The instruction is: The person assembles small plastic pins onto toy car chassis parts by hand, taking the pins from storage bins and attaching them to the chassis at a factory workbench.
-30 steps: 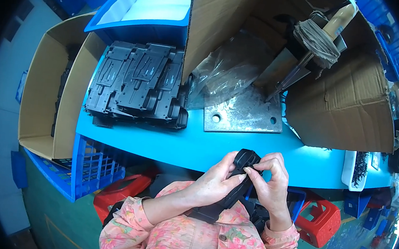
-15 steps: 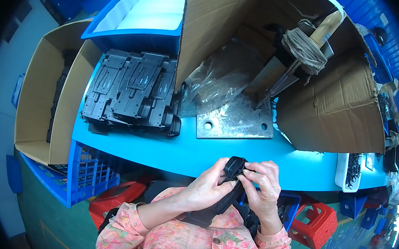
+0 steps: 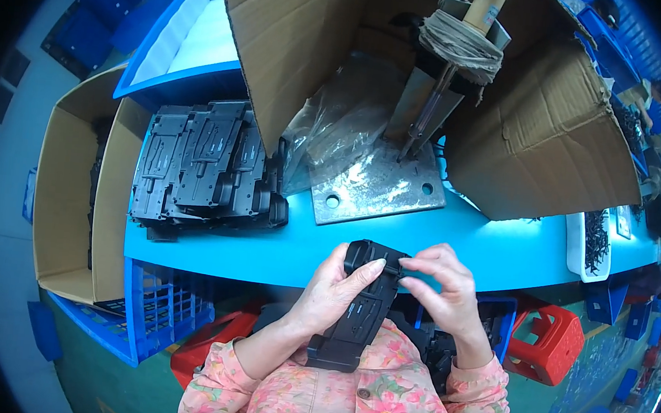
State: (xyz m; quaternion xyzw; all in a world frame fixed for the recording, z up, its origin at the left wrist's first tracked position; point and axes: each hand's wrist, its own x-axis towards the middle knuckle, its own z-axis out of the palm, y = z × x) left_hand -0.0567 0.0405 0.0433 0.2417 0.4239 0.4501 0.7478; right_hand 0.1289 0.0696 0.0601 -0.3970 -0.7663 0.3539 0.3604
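Observation:
My left hand (image 3: 327, 293) grips a long black plastic housing (image 3: 360, 311) in front of my chest, its thumb lying across the upper end. The ribbed, detailed face of the housing is turned up, and its lower end rests near my shirt. At the upper right edge of the housing is my right hand (image 3: 445, 287), thumb and forefinger pinched close together there. Whatever small piece may sit between those fingertips is too small to make out. Similar black housings (image 3: 209, 156) lie stacked on the blue table (image 3: 311, 252) to the left.
An opened cardboard box (image 3: 541, 138) surrounds a press-like tool (image 3: 436, 82) on a metal base plate (image 3: 379, 191). At right stands a white tray (image 3: 575, 236) of small black parts. Left are a carton (image 3: 68, 199) and blue crate (image 3: 168, 310); red stools (image 3: 554, 344) stand below.
The housing has been turned so its broad face shows, where before it was seen more edge-on. My right fingers have opened out somewhat from their tight grasp. The whole view has shifted slightly.

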